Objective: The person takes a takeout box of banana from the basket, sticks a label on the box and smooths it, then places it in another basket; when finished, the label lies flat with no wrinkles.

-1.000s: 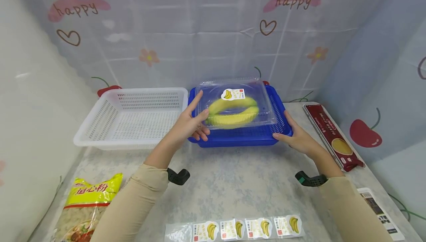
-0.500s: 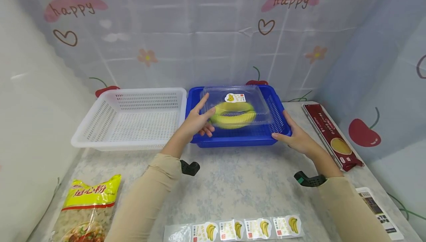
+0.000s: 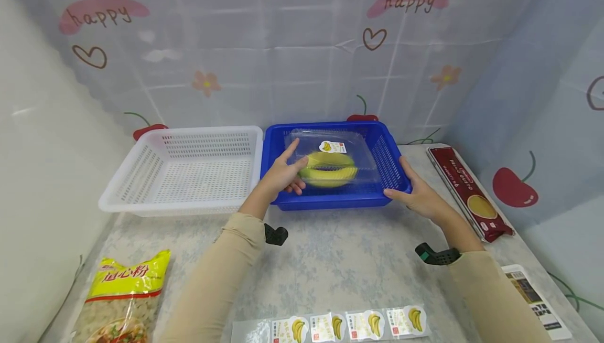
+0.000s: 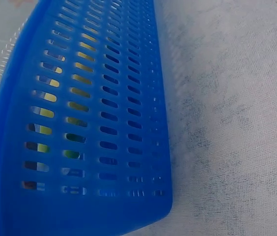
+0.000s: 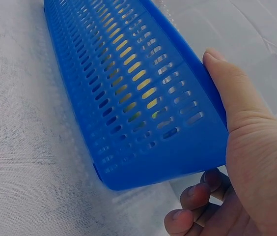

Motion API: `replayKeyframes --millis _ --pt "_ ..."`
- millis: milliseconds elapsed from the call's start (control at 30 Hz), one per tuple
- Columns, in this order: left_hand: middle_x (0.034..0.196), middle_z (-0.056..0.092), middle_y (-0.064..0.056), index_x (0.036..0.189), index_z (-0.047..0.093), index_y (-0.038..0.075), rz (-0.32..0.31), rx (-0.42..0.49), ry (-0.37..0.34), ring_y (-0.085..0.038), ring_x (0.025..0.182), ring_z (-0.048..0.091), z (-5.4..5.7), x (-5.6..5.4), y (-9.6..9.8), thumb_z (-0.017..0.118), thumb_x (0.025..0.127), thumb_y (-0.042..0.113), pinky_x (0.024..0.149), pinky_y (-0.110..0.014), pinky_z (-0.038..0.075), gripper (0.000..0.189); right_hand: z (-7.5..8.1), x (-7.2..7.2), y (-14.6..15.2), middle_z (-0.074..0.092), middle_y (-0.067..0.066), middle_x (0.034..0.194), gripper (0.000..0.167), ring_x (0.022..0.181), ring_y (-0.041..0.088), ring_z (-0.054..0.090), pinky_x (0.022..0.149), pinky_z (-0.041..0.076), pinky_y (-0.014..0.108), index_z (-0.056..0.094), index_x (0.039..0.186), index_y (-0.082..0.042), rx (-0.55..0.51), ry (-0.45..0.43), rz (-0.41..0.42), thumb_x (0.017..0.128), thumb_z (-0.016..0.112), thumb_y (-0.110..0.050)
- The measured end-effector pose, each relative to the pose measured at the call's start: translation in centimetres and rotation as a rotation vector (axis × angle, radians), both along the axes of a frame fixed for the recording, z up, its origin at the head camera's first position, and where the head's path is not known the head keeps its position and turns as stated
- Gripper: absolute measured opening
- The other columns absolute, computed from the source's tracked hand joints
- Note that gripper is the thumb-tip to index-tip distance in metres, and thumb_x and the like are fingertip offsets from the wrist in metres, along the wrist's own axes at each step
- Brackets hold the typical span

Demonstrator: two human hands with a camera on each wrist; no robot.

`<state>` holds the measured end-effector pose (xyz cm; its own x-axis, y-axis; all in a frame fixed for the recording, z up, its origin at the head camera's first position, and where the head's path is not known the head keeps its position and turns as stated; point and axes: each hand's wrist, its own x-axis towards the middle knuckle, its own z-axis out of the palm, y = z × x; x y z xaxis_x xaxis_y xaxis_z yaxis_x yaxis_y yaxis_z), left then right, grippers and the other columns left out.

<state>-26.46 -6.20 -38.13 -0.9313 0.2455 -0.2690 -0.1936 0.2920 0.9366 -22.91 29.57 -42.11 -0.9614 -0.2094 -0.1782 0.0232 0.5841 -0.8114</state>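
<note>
A clear plastic clamshell box (image 3: 363, 160) with bananas (image 3: 330, 176) inside and a banana label (image 3: 333, 147) on its lid sits low in the blue basket (image 3: 337, 203). My left hand (image 3: 282, 176) holds the box at its left side, the thumb over the lid and the other fingers lower down. At the basket's front right corner, my right hand (image 3: 421, 196) grips the rim; its thumb lies along the edge in the right wrist view, with fingers curled under the corner. The left wrist view shows the basket's slotted front wall (image 4: 94, 113), the left hand mostly hidden.
A white basket (image 3: 181, 209) stands left of the blue one. A strip of banana labels (image 3: 330, 326) lies at the front, a yellow-topped food bag (image 3: 125, 296) at front left. Right are a red spaghetti pack (image 3: 469, 193) and a white printed card (image 3: 538, 303). A patterned curtain hangs behind.
My left hand has moved right and down with the banana box, which now sits deeper within the blue basket. The right hand has stayed on the basket's corner.
</note>
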Motion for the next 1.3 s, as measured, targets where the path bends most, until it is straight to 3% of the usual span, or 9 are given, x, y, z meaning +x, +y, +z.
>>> replayKeyframes --millis 433,533,667,733,800,900,1033,1200,1300 --pt "0.101 0.07 -0.029 0.155 0.004 0.053 -0.071 -0.094 0.019 -0.019 0.057 0.06 -0.18 -0.04 0.23 0.047 0.103 0.046 0.052 -0.029 0.045 0.068 0.09 0.12 -0.06 -0.011 0.015 0.167 0.104 0.149 0.053 0.01 0.108 0.027 0.071 -0.023 0.154 -0.034 -0.005 0.002 0.002 0.096 0.063 -0.044" --pt "0.112 0.064 -0.023 0.155 -0.001 0.052 -0.097 -0.136 0.03 -0.018 0.056 0.051 -0.11 0.05 0.29 0.045 0.104 0.047 0.053 -0.029 0.041 0.069 0.05 0.08 -0.02 -0.011 0.015 0.167 0.103 0.149 0.053 0.011 0.108 0.028 0.071 -0.024 0.153 -0.035 -0.009 0.002 0.004 0.096 0.062 -0.043" --pt "0.1 0.055 -0.01 0.156 -0.008 0.047 -0.13 -0.201 0.035 -0.016 0.052 0.036 -0.02 0.08 0.51 0.047 0.101 0.051 0.052 -0.031 0.036 0.077 -0.16 -0.04 0.17 -0.01 0.016 0.167 0.103 0.149 0.053 0.011 0.108 0.028 0.071 -0.024 0.153 -0.035 -0.014 0.003 0.005 0.097 0.062 -0.04" --pt "0.117 0.057 -0.014 0.157 -0.01 0.043 -0.146 -0.238 0.043 -0.02 0.069 0.056 0.02 0.11 0.61 0.052 0.098 0.055 0.062 -0.035 0.048 0.086 -0.2 -0.07 0.21 -0.01 0.016 0.167 0.102 0.149 0.053 0.011 0.108 0.028 0.071 -0.024 0.153 -0.034 -0.017 0.003 0.006 0.097 0.062 -0.039" --pt "0.147 0.044 -0.015 0.158 -0.011 0.039 -0.153 -0.265 0.052 -0.031 0.107 0.063 -0.01 0.08 0.68 0.056 0.095 0.057 0.086 -0.045 0.053 0.094 0.14 0.12 0.03 -0.01 0.016 0.167 0.103 0.149 0.053 0.011 0.108 0.028 0.071 -0.024 0.153 -0.033 -0.022 0.0 0.006 0.097 0.062 -0.038" --pt "0.169 0.002 -0.008 0.158 -0.012 0.037 -0.159 -0.299 0.065 -0.042 0.15 0.023 -0.13 0.07 0.69 0.06 0.092 0.057 0.114 -0.06 0.033 0.1 0.35 0.25 -0.17 -0.011 0.016 0.167 0.103 0.148 0.054 0.011 0.107 0.029 0.071 -0.024 0.154 -0.033 -0.022 -0.001 0.005 0.097 0.063 -0.039" --pt "0.168 0.005 -0.01 0.158 -0.012 0.036 -0.163 -0.327 0.051 -0.041 0.138 0.044 -0.23 -0.03 0.64 0.061 0.093 0.054 0.109 -0.056 0.041 0.1 0.12 0.14 -0.07 -0.011 0.016 0.167 0.104 0.148 0.054 0.012 0.105 0.03 0.071 -0.023 0.154 -0.033 -0.017 0.003 0.004 0.096 0.063 -0.041" --pt "0.166 0.015 -0.016 0.159 -0.013 0.031 -0.169 -0.381 0.033 -0.029 0.079 0.066 -0.1 -0.13 0.57 0.06 0.094 0.054 0.088 -0.045 0.052 0.101 0.11 0.17 -0.03 -0.01 0.014 0.167 0.105 0.148 0.053 0.012 0.105 0.032 0.071 -0.023 0.154 -0.035 -0.022 0.004 0.004 0.095 0.064 -0.043" --pt "0.162 0.027 -0.02 0.16 -0.011 0.028 -0.159 -0.456 0.05 -0.028 0.079 0.069 0.01 -0.06 0.7 0.059 0.094 0.056 0.096 -0.046 0.049 0.1 0.15 0.21 -0.06 -0.011 0.013 0.167 0.105 0.149 0.053 0.011 0.105 0.032 0.071 -0.023 0.154 -0.035 -0.021 0.001 0.001 0.095 0.064 -0.044"
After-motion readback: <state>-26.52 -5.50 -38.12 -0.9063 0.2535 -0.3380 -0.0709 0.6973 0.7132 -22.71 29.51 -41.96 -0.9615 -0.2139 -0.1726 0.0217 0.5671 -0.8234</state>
